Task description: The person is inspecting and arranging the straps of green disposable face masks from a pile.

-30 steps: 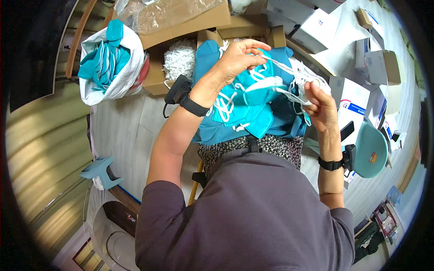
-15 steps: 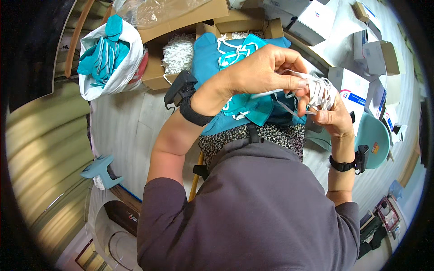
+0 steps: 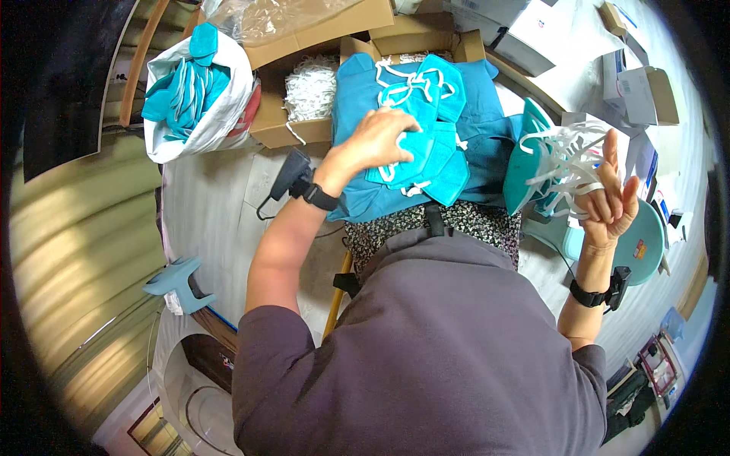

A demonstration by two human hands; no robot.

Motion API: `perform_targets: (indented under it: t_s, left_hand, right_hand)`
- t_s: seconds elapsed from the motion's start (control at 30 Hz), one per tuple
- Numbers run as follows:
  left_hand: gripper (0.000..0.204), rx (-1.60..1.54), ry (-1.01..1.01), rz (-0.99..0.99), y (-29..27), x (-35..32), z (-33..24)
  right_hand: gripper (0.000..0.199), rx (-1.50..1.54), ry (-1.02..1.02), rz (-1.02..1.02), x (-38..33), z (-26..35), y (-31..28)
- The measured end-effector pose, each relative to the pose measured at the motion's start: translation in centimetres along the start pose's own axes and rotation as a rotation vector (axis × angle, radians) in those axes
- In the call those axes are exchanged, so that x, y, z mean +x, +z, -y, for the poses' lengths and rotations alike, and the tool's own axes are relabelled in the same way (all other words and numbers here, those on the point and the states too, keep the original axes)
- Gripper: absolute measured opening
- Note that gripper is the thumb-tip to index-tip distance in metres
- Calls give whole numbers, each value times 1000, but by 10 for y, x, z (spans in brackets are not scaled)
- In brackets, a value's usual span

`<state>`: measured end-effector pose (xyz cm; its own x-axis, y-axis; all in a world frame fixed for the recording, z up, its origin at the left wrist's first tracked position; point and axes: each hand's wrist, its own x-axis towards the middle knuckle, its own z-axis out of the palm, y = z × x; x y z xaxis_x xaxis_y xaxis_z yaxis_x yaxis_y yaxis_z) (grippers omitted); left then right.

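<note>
Several teal face masks (image 3: 445, 175) with white ear loops lie on a blue cloth (image 3: 487, 163) over my lap. My left hand (image 3: 380, 140) is above them, thumb and fingers apart, the fingertips at a mask; contact is hard to make out. Off to the right, my right hand (image 3: 607, 201) has its middle fingers curled round a bunch of white elastic straps (image 3: 566, 163), while its index finger points up and its thumb sticks out. Beside these straps hang teal masks (image 3: 525, 159), partly behind the strands. Motion blurs the straps.
A white bag (image 3: 236, 118) of teal mask pieces stands at far left. Next to it, an open cardboard box (image 3: 270, 114) contains white elastic loops (image 3: 312, 87). White cartons (image 3: 532, 38) fill the far right. A pale teal stool (image 3: 642, 243) is beside my right wrist.
My hands have parted. The left came away from the straps and down to the masks on my lap; the right moved right, its straps spread loose with teal masks now showing beside them.
</note>
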<state>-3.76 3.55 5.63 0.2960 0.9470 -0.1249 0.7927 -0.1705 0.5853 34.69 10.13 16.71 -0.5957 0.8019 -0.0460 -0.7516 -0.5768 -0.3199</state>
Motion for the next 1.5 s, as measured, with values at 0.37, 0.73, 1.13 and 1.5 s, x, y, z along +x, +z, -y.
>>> perform_targets:
  t_s: [0.37, 0.73, 1.13, 1.5]
  left_hand:
    - [10, -623, -157, -317, -43, -19, -49]
    - [17, -1201, -198, -374, -2, 7, -105]
    - [54, -1129, -217, -162, 8, 7, -119]
    - [14, -1082, -30, 25, 1, -1, -101]
  right_hand:
    - [32, -1208, 94, -286, 18, -87, 8]
    - [20, -1541, -212, -302, 42, -95, 23]
    - [14, -1325, -247, -477, 47, -77, 13]
    - [10, -1305, -212, -439, 40, -51, 2]
